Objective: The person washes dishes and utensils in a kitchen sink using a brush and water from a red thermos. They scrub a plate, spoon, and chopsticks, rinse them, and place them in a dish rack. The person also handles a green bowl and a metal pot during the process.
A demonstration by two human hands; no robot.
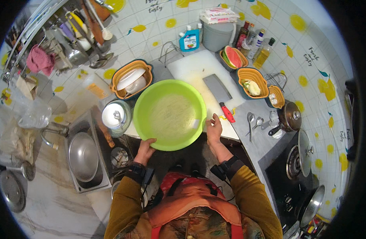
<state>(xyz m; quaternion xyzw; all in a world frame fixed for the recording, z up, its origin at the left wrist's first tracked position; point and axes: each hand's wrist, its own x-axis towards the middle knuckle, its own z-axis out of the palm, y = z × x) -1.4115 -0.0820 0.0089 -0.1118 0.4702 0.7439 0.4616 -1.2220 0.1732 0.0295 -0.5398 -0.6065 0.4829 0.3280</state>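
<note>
A large green plastic basin (171,115) stands over the counter edge, partly on a white cutting board (192,64). Pale, thin shreds in liquid seem to lie in it. My left hand (145,149) grips the basin's lower left rim, thumb on top. Close by the right rim is my right hand (214,128), its fingers bent and partly raised; whether it touches the rim is not clear. A cleaver blade (218,88) rests on the board, and a red-handled peeler or knife (227,112) lies at the board's right edge, near my right hand.
Left are a sink with a metal bowl (83,156), a glass jar (116,118) and an orange basket of dishes (131,79). Food baskets (252,83), glass bottles (264,53), spoons (250,127), a lidded pot (290,116) and a gas stove (278,176) stand right.
</note>
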